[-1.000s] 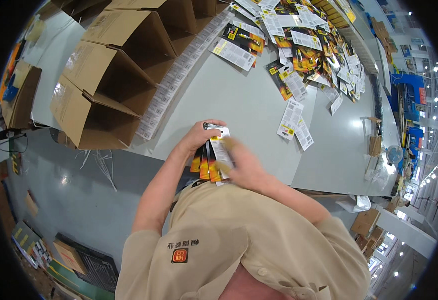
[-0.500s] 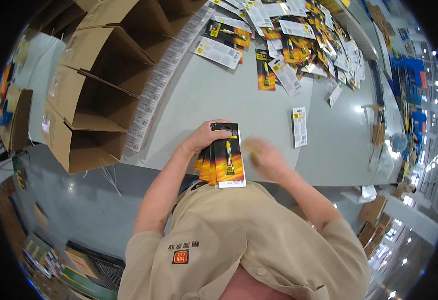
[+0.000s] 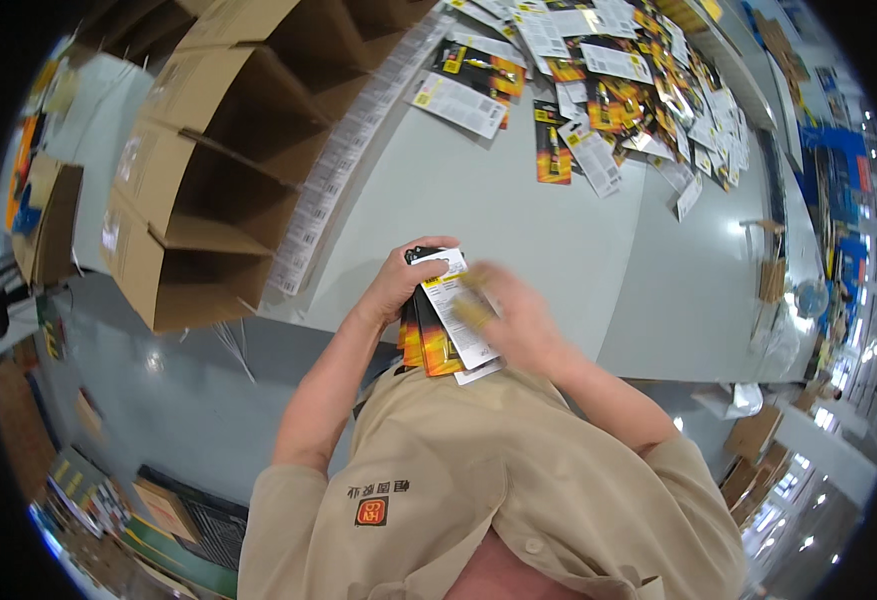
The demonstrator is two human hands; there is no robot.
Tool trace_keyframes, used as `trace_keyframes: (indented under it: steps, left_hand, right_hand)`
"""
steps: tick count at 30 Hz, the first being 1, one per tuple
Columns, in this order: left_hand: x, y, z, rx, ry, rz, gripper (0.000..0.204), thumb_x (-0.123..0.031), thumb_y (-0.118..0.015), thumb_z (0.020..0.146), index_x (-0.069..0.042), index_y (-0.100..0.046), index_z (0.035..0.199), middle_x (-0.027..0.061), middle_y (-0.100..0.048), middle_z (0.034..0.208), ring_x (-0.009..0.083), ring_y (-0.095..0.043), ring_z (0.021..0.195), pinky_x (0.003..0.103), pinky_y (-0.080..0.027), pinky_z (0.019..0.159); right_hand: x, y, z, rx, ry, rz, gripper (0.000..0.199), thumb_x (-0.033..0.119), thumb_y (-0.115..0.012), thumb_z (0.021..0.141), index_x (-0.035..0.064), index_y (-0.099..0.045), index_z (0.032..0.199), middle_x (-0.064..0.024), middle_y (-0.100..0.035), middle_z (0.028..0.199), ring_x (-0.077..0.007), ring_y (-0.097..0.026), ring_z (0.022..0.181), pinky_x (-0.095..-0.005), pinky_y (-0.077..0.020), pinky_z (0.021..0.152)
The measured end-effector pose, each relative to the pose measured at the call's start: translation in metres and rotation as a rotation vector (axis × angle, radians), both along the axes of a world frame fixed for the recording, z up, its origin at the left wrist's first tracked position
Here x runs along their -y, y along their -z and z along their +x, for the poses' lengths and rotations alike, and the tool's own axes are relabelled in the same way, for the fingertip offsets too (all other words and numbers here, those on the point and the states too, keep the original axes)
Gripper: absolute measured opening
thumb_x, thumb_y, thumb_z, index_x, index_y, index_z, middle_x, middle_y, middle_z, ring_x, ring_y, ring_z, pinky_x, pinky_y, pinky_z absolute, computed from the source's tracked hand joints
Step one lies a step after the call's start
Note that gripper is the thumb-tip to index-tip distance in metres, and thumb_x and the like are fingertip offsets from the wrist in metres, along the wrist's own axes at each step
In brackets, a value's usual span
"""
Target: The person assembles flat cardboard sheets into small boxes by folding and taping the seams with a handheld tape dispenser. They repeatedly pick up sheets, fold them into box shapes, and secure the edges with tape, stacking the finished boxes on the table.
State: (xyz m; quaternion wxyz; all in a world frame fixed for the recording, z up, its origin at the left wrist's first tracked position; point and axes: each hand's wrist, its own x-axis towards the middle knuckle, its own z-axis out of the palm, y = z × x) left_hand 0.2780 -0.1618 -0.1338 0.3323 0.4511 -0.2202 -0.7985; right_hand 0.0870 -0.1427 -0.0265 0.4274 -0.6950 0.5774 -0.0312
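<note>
My left hand (image 3: 403,283) is closed around the upper end of a fanned stack of blister cards (image 3: 415,335), its thumb on top. These cards are black with a flame-orange pattern. On the stack lies a blister card with its white printed back (image 3: 468,330) facing up, slightly askew. My right hand (image 3: 508,315), smeared by motion, is at the right edge of that white-backed card. Yellow coverings show on its fingertips. Whether its fingers grip the card is unclear.
A large heap of loose blister cards (image 3: 648,95) covers the far right of the grey table (image 3: 518,235). Open cardboard boxes (image 3: 213,215) stand in a row on the left. Beside them runs a long strip of white labelled packs (image 3: 323,190). The table's front edge is close to my waist.
The single white-backed card that lay on the table at right is gone from there; a white-backed card now tops the stack. My right hand has moved left to the stack. The view has shifted slightly.
</note>
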Motion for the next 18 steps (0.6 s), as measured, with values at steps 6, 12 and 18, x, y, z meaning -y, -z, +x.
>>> trace_keyframes:
  steps: [6, 12, 18]
  left_hand:
    - [-0.024, -0.038, -0.001, -0.210, -0.076, 0.046, 0.060, -0.020, -0.067, 0.084, 0.000, -0.047, 0.137, 0.0190, -0.064, 0.120, 0.0275, -0.066, 0.111, 0.038, -0.054, 0.096]
    - [-0.040, -0.055, 0.007, 0.156, -0.417, -0.680, 0.107, -0.016, -0.083, 0.074, -0.007, -0.015, 0.156, 0.0165, -0.049, 0.139, 0.0264, -0.055, 0.124, 0.040, -0.047, 0.104]
    - [-0.013, 0.026, 0.026, 0.827, -0.099, -1.234, 0.102, -0.032, -0.092, 0.063, -0.012, -0.033, 0.144, 0.0141, -0.045, 0.143, 0.0335, -0.048, 0.130, 0.055, -0.032, 0.115]
  right_hand:
    - [-0.012, 0.011, -0.003, 0.700, 0.436, 0.894, 0.091, 0.029, -0.078, 0.084, -0.0003, -0.025, 0.153, -0.0167, -0.053, 0.137, -0.0265, -0.055, 0.127, -0.0400, -0.0447, 0.108]
    - [0.015, 0.013, 0.015, 0.568, -0.064, 0.064, 0.096, 0.025, -0.086, 0.076, 0.0011, -0.029, 0.150, -0.0203, -0.051, 0.139, -0.0358, -0.048, 0.134, -0.0453, -0.0388, 0.113]
    - [0.079, 0.054, 0.015, 0.386, -0.518, -0.380, 0.102, 0.026, -0.091, 0.065, 0.0027, -0.035, 0.147, -0.0243, -0.048, 0.140, -0.0446, -0.043, 0.135, -0.0500, -0.0390, 0.111]
